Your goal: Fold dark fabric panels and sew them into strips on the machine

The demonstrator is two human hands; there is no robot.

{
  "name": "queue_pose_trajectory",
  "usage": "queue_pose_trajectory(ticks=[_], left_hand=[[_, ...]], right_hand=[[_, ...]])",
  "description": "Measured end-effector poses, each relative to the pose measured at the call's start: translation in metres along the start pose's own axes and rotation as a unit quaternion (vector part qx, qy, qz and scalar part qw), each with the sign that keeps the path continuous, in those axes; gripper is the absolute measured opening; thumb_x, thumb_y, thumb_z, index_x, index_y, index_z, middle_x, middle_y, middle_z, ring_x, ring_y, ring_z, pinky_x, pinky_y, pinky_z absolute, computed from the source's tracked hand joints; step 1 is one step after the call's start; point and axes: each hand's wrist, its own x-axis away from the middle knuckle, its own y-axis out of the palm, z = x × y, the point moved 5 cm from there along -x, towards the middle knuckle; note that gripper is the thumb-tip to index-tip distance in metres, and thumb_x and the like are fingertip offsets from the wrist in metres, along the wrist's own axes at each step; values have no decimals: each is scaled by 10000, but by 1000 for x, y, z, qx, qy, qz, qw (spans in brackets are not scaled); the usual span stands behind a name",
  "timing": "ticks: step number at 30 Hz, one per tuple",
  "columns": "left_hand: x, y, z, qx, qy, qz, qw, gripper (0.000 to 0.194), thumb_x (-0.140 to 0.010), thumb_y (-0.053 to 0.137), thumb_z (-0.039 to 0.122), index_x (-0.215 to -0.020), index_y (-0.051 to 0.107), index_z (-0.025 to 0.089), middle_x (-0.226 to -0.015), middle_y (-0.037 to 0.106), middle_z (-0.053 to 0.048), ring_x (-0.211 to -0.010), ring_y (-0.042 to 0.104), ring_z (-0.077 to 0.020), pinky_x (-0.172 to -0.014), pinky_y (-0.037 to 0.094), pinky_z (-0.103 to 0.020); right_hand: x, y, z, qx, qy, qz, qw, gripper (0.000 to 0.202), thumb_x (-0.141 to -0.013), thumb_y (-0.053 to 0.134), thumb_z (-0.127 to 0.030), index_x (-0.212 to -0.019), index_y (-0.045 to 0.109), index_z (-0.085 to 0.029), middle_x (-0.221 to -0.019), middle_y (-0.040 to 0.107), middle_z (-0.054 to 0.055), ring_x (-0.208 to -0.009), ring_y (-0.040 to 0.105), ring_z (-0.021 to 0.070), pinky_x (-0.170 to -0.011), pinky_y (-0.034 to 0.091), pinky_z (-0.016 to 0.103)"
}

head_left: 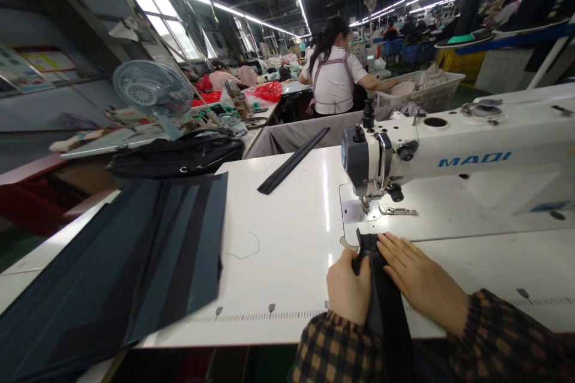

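Note:
A long black fabric strip point(387, 305) runs from the table edge nearest me up toward the sewing machine point(449, 152), its far end just short of the needle area. My left hand point(349, 287) pinches the strip's left edge close to that end, thumb on top. On the other side, my right hand point(420, 278) lies flat with its fingers stretched out, the fingertips touching the strip's right edge. The presser foot point(366, 206) stands over the metal needle plate point(353, 211), apart from the fabric.
Dark blue and black fabric panels point(179, 251) lie at the left of the white table point(287, 251). A narrow black piece point(294, 161) and a loose thread point(258, 245) lie mid-table. Beyond are a black bag point(179, 152), a fan point(150, 88) and a seated co-worker point(335, 81) beside a white basket point(426, 96).

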Motion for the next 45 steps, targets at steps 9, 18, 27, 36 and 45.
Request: queue_pose_trajectory(ticks=[9, 18, 27, 36, 45], left_hand=[[0, -4, 4, -55, 1, -18, 998, 206, -848, 372, 245, -835, 563, 169, -731, 636, -55, -692, 594, -184, -570, 369, -254], [6, -4, 10, -119, 16, 8, 993, 215, -859, 383, 260, -973, 545, 176, -803, 644, -51, -738, 617, -200, -622, 437, -276], [12, 24, 39, -256, 156, -97, 949, 469, -769, 302, -21, -1232, 356, 34, -1012, 543, -150, -768, 604, -208, -625, 504, -317], [1, 21, 39, -223, 144, -129, 956, 435, -762, 354, 16, -1191, 408, 63, -1002, 541, -145, -789, 613, -219, -662, 503, -324], [2, 24, 44, -230, 139, -121, 956, 343, -782, 304, -12, -1079, 452, 75, -956, 543, -129, -766, 615, -195, -645, 501, -298]], right_hand=[[-1, 0, 0, 17, -8, -24, 1000, 414, -888, 340, -249, -1266, 397, -89, -1333, 373, 104, -1240, 306, 222, -980, 369, 405], [-2, -5, -1, -5, 3, 7, 1000, 405, -884, 345, -227, -1262, 403, -95, -1294, 425, 114, -1216, 347, 225, -972, 371, 412], [-3, -6, -4, -30, 28, 15, 999, 413, -868, 344, -203, -1259, 405, -88, -1279, 443, 119, -1215, 351, 208, -977, 377, 390], [-3, -5, -8, 2, 15, 20, 1000, 401, -865, 344, -173, -1234, 430, -41, -1254, 461, 148, -1199, 373, 221, -963, 402, 370], [0, -9, -8, -13, 8, 40, 999, 383, -852, 356, -148, -1215, 469, -100, -1246, 477, 120, -1186, 392, 209, -956, 411, 356]])
